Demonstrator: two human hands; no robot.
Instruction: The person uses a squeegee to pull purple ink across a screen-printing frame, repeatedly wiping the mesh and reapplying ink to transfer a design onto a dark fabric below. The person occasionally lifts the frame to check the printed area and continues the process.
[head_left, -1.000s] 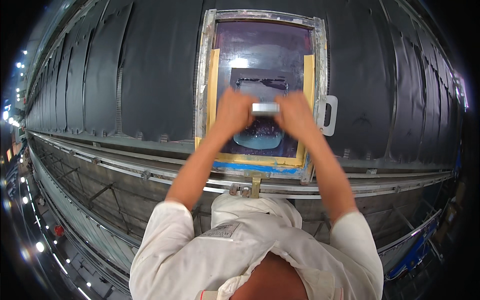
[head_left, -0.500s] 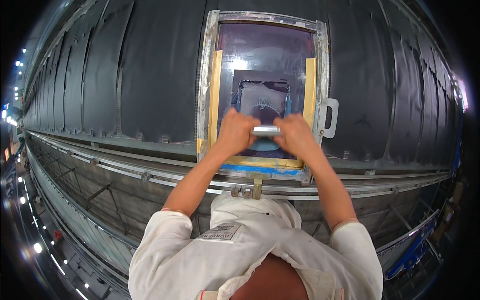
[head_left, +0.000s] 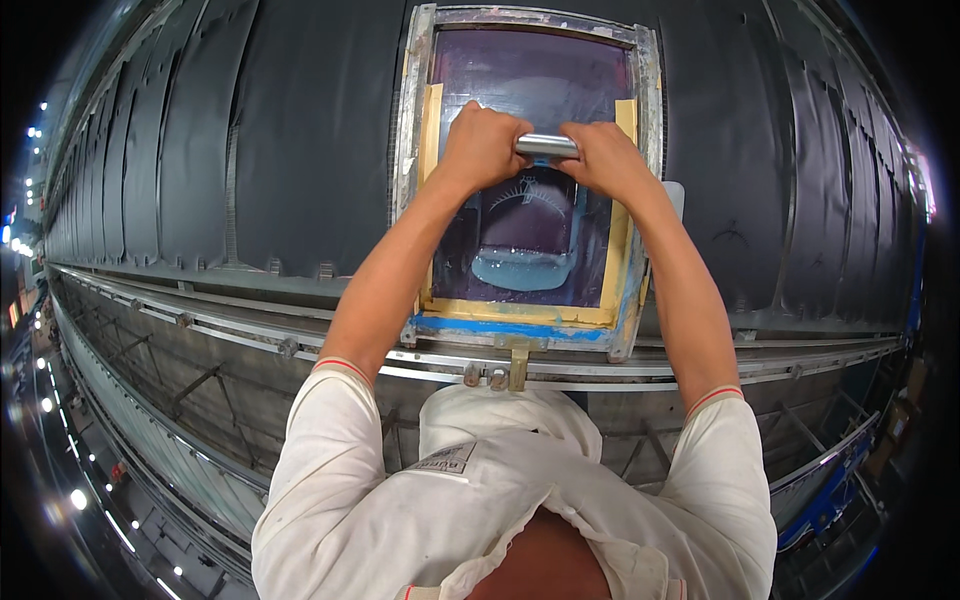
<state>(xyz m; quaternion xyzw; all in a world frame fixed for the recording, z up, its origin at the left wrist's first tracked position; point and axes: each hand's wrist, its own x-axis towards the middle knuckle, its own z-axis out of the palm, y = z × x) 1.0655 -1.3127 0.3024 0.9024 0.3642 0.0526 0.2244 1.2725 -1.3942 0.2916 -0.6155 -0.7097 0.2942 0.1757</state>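
Between my two hands is a squeegee (head_left: 547, 146) with a rounded, silvery grip, over the upper part of a screen-printing frame (head_left: 409, 120). My left hand (head_left: 483, 148) is closed round its left end; my right hand (head_left: 606, 160) grips the right end. Purple mesh (head_left: 530, 60) fills the frame, edged with yellow tape (head_left: 620, 245). Below the squeegee a pale arched design (head_left: 526, 190) shows on the mesh. A band of light blue ink (head_left: 520, 272) lies at the design's near end. The squeegee's blade is mostly hidden by my hands and its grip.
Dark sheets (head_left: 310, 130) cover the long table on both sides of the frame. Metal rails (head_left: 600, 376) run along its near edge, with a bracket (head_left: 518, 368) at the frame's middle. A white handle (head_left: 674, 200) shows partly behind my right forearm.
Both hands have moved the squeegee away from my body, up the mesh. The blue ink band and design are now uncovered. The frame sits slightly farther up in the picture.
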